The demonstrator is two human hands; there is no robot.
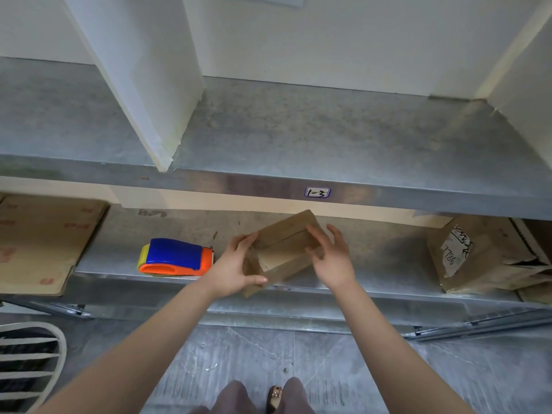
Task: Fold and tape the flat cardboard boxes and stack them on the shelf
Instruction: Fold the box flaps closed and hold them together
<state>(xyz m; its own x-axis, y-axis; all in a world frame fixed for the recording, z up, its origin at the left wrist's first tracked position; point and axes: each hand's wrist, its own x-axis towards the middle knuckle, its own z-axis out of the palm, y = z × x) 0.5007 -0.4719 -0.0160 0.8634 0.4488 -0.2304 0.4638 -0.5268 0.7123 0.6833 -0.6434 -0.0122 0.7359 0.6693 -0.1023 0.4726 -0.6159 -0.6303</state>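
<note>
A small folded cardboard box is tilted above the front edge of the lower metal shelf. My left hand grips its near left corner, thumb under the bottom edge. My right hand rests against the box's right end with fingers spread. A blue, orange and yellow tape dispenser lies on the same shelf, just left of my left hand. Flat cardboard sheets lie at the shelf's far left.
The upper metal shelf, labelled "1-3", has white dividers. A torn, labelled cardboard parcel sits at the lower shelf's right end. A white slatted basket stands on the floor at lower left.
</note>
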